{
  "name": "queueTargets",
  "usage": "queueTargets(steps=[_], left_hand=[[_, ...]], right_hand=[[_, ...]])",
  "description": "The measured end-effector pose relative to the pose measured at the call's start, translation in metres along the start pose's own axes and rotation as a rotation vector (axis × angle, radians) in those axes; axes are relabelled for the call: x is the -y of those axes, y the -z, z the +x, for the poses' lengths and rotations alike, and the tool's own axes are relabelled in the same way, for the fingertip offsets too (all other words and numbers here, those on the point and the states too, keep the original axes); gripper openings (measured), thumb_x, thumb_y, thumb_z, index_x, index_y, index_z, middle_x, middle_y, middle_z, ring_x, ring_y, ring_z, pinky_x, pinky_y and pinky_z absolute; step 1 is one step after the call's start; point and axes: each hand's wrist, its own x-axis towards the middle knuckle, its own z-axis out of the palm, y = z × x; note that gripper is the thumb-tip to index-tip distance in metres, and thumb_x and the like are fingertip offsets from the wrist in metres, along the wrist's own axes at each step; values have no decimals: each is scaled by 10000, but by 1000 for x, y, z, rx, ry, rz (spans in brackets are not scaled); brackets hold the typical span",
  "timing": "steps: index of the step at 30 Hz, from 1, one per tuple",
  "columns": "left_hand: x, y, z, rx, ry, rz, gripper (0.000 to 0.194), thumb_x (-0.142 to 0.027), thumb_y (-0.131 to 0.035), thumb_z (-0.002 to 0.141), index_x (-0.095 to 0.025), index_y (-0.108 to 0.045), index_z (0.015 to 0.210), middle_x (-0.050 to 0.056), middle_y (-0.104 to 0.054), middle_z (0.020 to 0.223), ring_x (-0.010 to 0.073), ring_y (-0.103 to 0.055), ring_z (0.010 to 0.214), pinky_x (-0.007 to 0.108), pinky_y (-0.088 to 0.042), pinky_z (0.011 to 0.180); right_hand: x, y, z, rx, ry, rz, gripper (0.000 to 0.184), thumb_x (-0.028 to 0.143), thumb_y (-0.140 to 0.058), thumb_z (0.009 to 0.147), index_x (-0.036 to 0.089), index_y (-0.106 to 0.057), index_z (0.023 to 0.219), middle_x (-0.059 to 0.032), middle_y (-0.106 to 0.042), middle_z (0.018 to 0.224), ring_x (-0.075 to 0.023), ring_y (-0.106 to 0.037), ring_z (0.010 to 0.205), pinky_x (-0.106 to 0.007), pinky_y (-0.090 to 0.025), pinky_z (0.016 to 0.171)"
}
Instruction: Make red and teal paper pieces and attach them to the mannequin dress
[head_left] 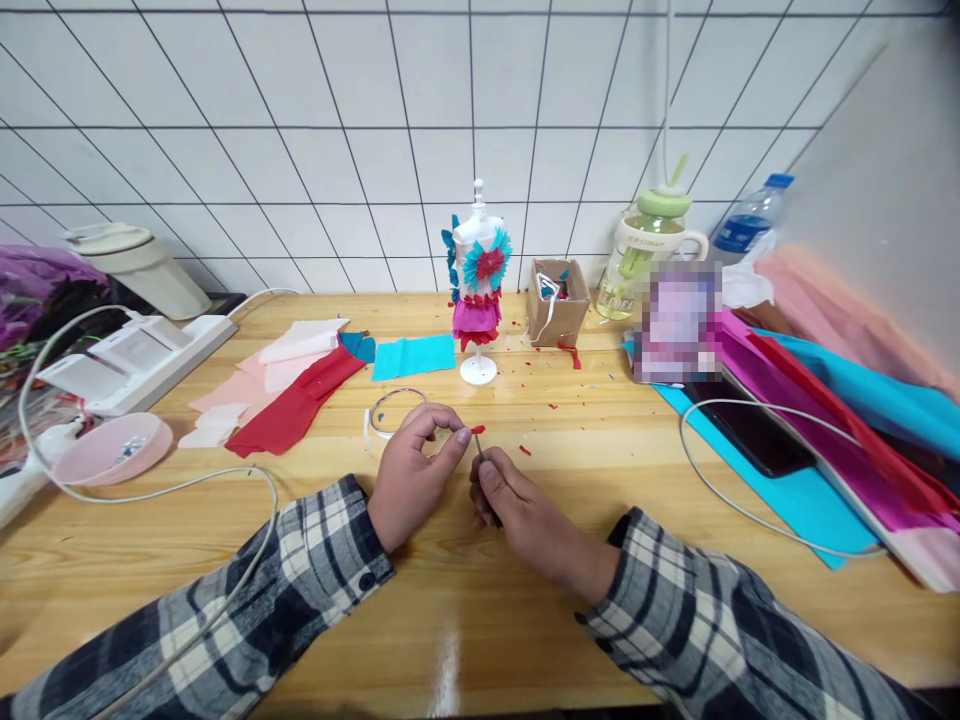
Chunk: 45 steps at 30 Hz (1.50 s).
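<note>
I log one left hand [415,472] pinching a red scrap [478,430], one right hand [521,512] clasping a slim tool [479,448].

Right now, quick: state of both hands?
Left hand: pinched closed at a red scrap; grip on it unclear.
Right hand: closed, holding a thin tool.

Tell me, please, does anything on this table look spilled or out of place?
Yes, a little: small red scraps lie scattered on the table near the white dress form, outside the cardboard box, which looks untidy. Also, a white cable runs across the left sleeve, where it might snag.
</note>
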Motion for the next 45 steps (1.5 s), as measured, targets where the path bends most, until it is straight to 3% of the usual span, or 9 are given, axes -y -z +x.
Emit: queueTargets(steps=[25,36,45], left_hand=[[0,1,1,-22,-68,56,127,-309,-544,864,-204,-575,800,47,-616,876,200,-557,902,356,-423,883],[-1,3,1,-89,-203,123,58,-239,-574,850,-205,-587,805,39,-612,861,191,-550,894,344,-409,862],[1,4,-2,-68,-212,86,48,-230,-561,865,-207,-591,835,37,-649,881,183,-573,898,341,-419,869]], right_hand=[[4,4,1,50,-91,117,461,662,-296,892,223,-403,800,40,-482,623,-103,-414,517,-251,-360,514],[3,6,2,77,-114,181,478,667,-305,887,207,-428,854,47,-486,612,-88,-419,492,-226,-347,484],[6,6,2,105,-116,199,474,671,-322,879,209,-426,858,43,-489,611,-93,-435,501,-223,-350,482]])
